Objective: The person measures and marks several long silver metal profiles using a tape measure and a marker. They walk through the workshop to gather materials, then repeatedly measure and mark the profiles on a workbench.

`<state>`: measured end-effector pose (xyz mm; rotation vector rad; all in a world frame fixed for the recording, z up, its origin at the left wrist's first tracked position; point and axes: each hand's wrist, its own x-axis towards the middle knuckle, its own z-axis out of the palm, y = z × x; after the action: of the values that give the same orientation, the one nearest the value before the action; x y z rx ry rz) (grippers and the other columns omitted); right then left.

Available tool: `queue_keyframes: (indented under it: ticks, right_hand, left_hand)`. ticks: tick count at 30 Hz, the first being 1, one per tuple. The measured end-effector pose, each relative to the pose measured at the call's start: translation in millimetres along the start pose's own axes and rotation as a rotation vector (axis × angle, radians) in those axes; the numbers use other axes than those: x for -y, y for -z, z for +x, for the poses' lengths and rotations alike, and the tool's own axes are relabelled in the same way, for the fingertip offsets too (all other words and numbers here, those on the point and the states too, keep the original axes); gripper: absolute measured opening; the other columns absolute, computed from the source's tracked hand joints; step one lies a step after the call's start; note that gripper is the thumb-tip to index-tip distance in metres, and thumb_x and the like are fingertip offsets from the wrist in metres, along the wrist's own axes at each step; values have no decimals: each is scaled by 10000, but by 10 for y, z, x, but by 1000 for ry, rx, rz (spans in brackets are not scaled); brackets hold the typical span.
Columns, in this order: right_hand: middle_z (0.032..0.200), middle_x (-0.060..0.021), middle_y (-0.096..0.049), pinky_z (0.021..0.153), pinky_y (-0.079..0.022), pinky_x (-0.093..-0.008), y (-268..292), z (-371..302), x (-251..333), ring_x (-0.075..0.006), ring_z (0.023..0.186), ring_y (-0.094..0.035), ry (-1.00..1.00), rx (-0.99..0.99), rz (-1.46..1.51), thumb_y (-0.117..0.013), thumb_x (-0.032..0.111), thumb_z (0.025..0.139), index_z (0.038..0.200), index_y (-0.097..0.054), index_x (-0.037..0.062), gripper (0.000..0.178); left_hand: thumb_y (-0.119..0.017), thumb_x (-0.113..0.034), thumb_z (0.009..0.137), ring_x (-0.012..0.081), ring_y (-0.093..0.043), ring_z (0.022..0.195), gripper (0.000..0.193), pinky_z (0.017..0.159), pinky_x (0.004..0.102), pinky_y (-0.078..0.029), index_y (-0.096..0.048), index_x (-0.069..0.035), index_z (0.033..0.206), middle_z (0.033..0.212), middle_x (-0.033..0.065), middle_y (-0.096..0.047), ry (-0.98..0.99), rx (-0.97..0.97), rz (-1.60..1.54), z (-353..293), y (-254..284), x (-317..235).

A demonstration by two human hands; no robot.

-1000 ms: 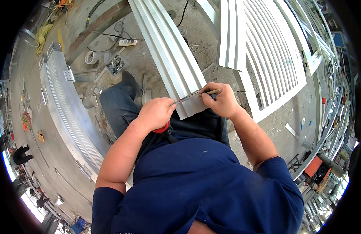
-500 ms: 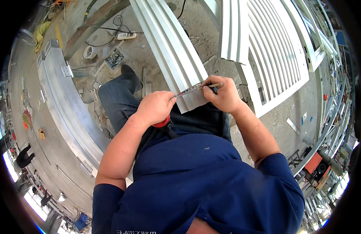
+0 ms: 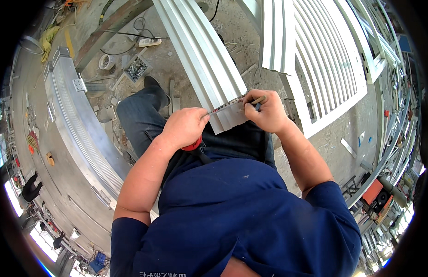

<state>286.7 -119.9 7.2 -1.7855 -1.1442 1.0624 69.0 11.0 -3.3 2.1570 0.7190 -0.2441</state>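
My left hand (image 3: 185, 128) grips a red tape measure (image 3: 193, 145), whose blade (image 3: 225, 105) runs across the near end of a long white ribbed metal profile (image 3: 202, 60). At the blade's far end my right hand (image 3: 268, 111) holds a pencil (image 3: 254, 101), its tip against the profile beside the blade. The end of the profile rests over my lap, above my dark trousers.
A white slatted panel (image 3: 325, 64) lies on the concrete floor to the right. A long curved metal beam (image 3: 80, 120) runs along the left. A box of screws (image 3: 136, 68), a tape roll (image 3: 106, 61), a power strip (image 3: 149, 42) with cables and offcuts lie beyond my knee.
Both hands stayed on the profile's end. The view shifted slightly, and the tape and pencil sit a little lower in the picture.
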Motion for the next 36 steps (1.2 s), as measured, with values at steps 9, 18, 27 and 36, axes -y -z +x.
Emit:
queue_keyframes:
  ticks: [9, 18, 27, 36]
  right_hand:
    - [720, -150, -665, 630, -515, -307, -54, 10, 2, -227, 659, -671, 51, -57, -19, -653, 54, 791, 848, -666, -12, 89]
    - [698, -112, -629, 603, -491, -301, 11, 8, -205, -152, 619, -600, 96, 23, 3, -618, 55, 812, 838, -655, -18, 86]
    - [868, -80, -671, 776, -503, -287, -10, 70, -539, -133, 809, -615, -125, -464, 443, -558, 176, 978, 1074, -614, -12, 218]
    - [1130, -262, -632, 877, -488, -396, -215, 1160, -236, -322, 1065, -626, -460, -195, 132, -709, 458, 811, 1209, -559, -74, 681]
  left_hand:
    - [-562, -243, 919, 417, -589, 728, 272, 650, 475, -458, -604, -2, 799, 734, 218, -605, 6, 0, 0, 0, -5, 3]
    - [-561, -243, 918, 417, -586, 726, 275, 651, 474, -458, -598, 1, 794, 725, 216, -598, 2, -5, -17, 1, 8, -11]
    - [-552, -257, 960, 275, -534, 575, 291, 579, 369, -418, -598, 3, 839, 631, 135, -552, 56, -136, -184, 74, 80, 98]
    - [-548, -264, 988, 79, -471, 537, 263, 503, 243, -395, -611, -53, 844, 691, -7, -519, 327, -253, -1114, 480, 64, 408]
